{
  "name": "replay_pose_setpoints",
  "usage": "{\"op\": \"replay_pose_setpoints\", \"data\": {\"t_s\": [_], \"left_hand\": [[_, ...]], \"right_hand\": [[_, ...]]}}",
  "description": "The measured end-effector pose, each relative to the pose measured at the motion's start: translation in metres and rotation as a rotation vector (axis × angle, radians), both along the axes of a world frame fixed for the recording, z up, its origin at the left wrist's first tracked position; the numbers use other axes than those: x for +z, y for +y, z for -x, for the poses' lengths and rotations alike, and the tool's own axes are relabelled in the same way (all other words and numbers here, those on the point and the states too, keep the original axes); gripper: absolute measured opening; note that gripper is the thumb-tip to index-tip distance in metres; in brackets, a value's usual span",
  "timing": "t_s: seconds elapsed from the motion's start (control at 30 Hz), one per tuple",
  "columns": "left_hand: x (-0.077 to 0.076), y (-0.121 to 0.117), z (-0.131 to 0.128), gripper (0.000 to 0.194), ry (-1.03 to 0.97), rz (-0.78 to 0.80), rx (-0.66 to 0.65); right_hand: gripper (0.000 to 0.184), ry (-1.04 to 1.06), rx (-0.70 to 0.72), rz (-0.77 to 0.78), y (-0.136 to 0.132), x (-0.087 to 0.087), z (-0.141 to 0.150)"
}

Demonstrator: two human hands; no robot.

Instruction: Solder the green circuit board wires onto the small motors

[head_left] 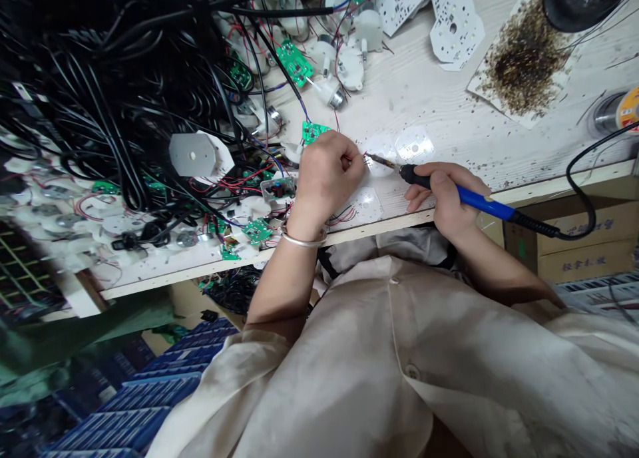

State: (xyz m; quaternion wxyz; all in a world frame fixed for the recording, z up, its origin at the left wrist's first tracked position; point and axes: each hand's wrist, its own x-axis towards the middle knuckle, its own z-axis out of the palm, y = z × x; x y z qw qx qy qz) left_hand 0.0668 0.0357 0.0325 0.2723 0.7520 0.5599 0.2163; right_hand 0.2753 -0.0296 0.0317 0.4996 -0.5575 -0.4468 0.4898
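My right hand [452, 198] is wrapped round a blue and black soldering iron [482, 202]. Its metal tip points left and reaches the white LED board [380, 157] beside my left fingertips. My left hand [329, 168] is closed in a pinch over the bench, with a bit of thin red wire showing at the fingers. Just beyond its knuckles lies a green circuit board [314, 132] with blue and black leads. Another white LED board [415, 145] lies to the right, and one more [367, 205] sits below, near red wires [344, 215].
Black cables [124, 98] are heaped at the left, among white motor units [349, 68] and green boards. Stacked LED boards [456, 28] lie at the back. Brown residue [524, 65] covers a paper sheet by a black dish [584, 2]. A solder spool [622, 108] stands right. Blue crates [164, 385] are below.
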Motion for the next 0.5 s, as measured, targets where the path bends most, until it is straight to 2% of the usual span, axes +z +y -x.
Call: {"op": "replay_pose_setpoints", "data": {"t_s": [0.5], "left_hand": [[-0.0073,-0.0016,-0.0050,0.020,0.044,-0.041,0.071]], "right_hand": [[0.025,0.043,-0.033,-0.085,-0.0011,-0.0038,0.0016]]}}
